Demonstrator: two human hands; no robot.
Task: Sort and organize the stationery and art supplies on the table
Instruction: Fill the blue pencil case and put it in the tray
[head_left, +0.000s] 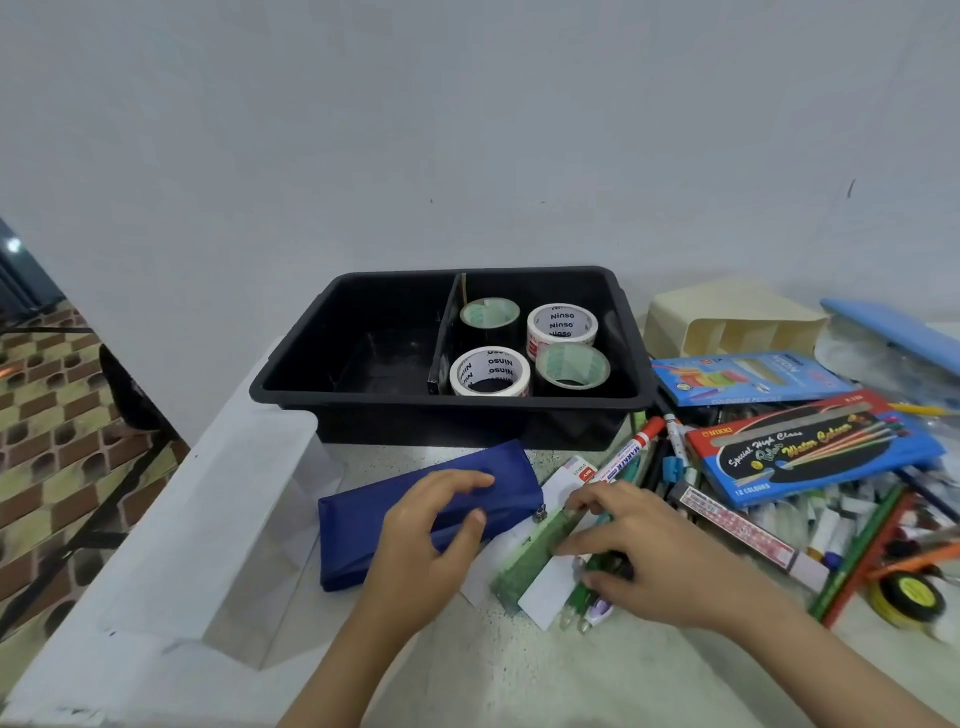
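On our speckled table (545, 675), against a white wall (467, 130), the black tray (467, 428) holds four tape rolls (490, 370) in its right compartment. Our left hand (415, 540) grips one blue pouch (363, 530) before it; our right hand (660, 561) pinches a green ruler (530, 561) alongside.

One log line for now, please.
left hand: grips blue pouch | right hand: pinches green pack | black tray: four tape rolls, right compartment

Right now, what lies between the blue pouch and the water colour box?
In the head view, a small white box, a red-capped marker and a heap of pens lie between the pouch and the colour box.
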